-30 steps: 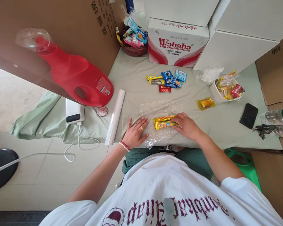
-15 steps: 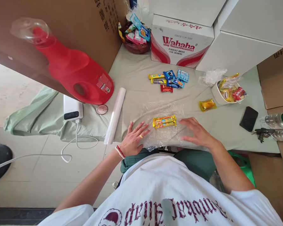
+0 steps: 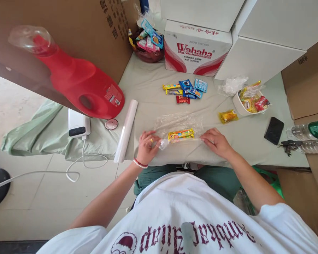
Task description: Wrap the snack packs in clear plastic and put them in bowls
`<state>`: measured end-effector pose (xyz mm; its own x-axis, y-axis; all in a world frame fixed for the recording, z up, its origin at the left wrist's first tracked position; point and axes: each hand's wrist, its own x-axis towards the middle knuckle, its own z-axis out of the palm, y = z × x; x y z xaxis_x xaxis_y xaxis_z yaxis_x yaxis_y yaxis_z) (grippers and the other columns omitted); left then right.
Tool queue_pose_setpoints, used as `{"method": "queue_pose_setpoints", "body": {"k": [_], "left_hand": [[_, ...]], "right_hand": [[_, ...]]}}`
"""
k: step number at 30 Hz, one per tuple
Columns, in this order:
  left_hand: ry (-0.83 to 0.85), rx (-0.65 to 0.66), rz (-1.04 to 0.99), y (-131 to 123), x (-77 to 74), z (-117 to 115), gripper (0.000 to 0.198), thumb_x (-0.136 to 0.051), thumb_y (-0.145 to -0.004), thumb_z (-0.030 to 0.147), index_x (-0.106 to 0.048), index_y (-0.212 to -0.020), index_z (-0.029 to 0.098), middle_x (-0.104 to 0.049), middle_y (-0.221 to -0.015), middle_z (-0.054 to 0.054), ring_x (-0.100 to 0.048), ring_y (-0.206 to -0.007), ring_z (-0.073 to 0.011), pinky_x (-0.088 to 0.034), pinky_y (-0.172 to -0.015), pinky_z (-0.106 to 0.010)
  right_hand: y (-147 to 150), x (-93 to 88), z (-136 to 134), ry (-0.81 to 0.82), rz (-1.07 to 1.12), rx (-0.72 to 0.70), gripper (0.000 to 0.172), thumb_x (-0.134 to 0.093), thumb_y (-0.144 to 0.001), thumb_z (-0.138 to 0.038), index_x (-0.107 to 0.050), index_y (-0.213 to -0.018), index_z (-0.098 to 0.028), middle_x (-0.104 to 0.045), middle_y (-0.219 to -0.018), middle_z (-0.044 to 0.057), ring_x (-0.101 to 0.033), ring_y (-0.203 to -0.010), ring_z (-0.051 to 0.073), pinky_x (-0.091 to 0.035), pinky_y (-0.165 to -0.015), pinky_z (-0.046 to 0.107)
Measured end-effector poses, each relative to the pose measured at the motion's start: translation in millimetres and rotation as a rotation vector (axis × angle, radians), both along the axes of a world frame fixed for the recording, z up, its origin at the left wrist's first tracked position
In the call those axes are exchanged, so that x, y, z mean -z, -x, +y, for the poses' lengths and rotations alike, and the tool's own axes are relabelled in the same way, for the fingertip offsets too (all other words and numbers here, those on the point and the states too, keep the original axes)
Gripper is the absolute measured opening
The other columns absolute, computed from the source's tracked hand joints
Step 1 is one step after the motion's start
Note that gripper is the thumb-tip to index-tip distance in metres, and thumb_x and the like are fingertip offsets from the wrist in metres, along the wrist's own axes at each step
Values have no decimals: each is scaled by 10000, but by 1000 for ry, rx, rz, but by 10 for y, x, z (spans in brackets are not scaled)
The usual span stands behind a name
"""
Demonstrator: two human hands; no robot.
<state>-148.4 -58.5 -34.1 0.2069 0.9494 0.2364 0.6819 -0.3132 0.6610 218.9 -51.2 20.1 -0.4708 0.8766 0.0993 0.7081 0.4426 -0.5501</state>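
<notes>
Yellow snack packets [image 3: 181, 134] lie side by side on a sheet of clear plastic film [image 3: 178, 121] near the table's front edge. The near edge of the film is lifted and folded toward the packets. My left hand [image 3: 148, 144] is closed on the film's near left part, where it bunches up beside the packets. On the right, my right hand [image 3: 216, 142] pinches the film's near right edge between thumb and fingers. A white roll of film [image 3: 126, 131] rests to the left of my left hand.
Several small snack packets [image 3: 187, 90] lie behind the film. Toward the right are a yellow packet [image 3: 228, 116], a white tub of snacks [image 3: 245, 104], a black phone-like object [image 3: 274, 130] and bottles. A red jug [image 3: 87, 84] and a white power bank [image 3: 78, 123] with cable stand left.
Both hands have gone from spread fingers to a closed grip on the film. The film's near edge has come up and away from me, over the front of the yellow packets.
</notes>
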Motion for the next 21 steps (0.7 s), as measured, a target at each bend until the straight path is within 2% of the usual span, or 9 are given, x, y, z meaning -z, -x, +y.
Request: {"method": "queue_pose_setpoints", "body": {"k": [3, 5, 7, 9, 11, 14, 16, 18, 21], "left_hand": [[35, -277, -5, -10, 88, 305, 154, -628, -889, 379, -679, -920, 237, -724, -975, -88, -621, -1198, -316, -450, -1105, -547], [15, -461, 6, 8, 105, 421, 232, -679, -818, 367, -673, -999, 222, -689, -1065, -118, -609, -1152, -330, -483, -1052, -541], [-80, -583, 29, 33, 55, 410, 299, -675, -803, 327, -666, -1078, 211, -661, -1134, -138, -591, -1149, -336, -461, -1068, -559], [-197, -610, 62, 30, -56, 277, 279, -607, -849, 273, -673, -1113, 209, -660, -1146, -140, -585, -1153, -338, -420, -1091, -584], [-252, -506, 95, -38, -191, 85, 283, -522, -905, 239, -700, -1125, 228, -682, -1127, -122, -599, -1128, -327, -394, -1085, -592], [-168, -101, 191, -272, -347, -125, 424, -460, -950, 243, -697, -1298, 291, -719, -1236, -92, -610, -1130, -315, -380, -1057, -562], [-73, 121, 276, -461, -383, -142, 543, -422, -965, 227, -590, -1473, 317, -670, -1417, -63, -606, -1142, -311, -388, -1015, -544], [3, 223, 345, -614, -367, -85, 609, -391, -969, 197, -498, -1555, 327, -621, -1501, -35, -607, -1118, -311, -400, -968, -535], [52, 261, 389, -727, -285, 17, 621, -372, -978, 179, -471, -1573, 327, -614, -1509, -18, -611, -1089, -315, -413, -944, -534]], "right_hand": [[97, -75, 450, 99, -148, 56, 318, -493, -1032, -324, -756, -1159, -197, -733, -997, 102, -625, -965, 258, -511, -935, 420], [190, -99, 705, 149, -316, 126, 334, -539, -989, -258, -728, -1243, -150, -732, -1063, 128, -616, -986, 280, -491, -973, 432], [306, -136, 900, 119, -434, 180, 399, -549, -971, -227, -684, -1330, -118, -703, -1173, 165, -588, -1067, 317, -468, -1011, 452], [451, -182, 1040, 42, -443, 153, 439, -525, -993, -246, -637, -1397, -116, -661, -1273, 182, -542, -1171, 342, -445, -1049, 459], [624, -207, 1147, 6, -413, 67, 506, -533, -1009, -304, -562, -1477, -114, -620, -1360, 186, -498, -1255, 349, -424, -1083, 458], [894, -175, 1286, 76, -432, -13, 764, -667, -950, -410, -403, -1591, -87, -589, -1426, 211, -465, -1328, 362, -417, -1087, 456], [1038, -137, 1368, 145, -474, -9, 860, -755, -884, -411, -399, -1590, -74, -654, -1334, 210, -500, -1307, 359, -447, -1036, 424], [1122, -128, 1421, 214, -503, -10, 698, -759, -875, -347, -547, -1491, -97, -732, -1171, 162, -588, -1204, 319, -474, -964, 365], [1130, -191, 1358, 252, -443, -90, 343, -637, -943, -241, -736, -1263, -168, -772, -1065, 79, -672, -1032, 232, -474, -894, 290]]}}
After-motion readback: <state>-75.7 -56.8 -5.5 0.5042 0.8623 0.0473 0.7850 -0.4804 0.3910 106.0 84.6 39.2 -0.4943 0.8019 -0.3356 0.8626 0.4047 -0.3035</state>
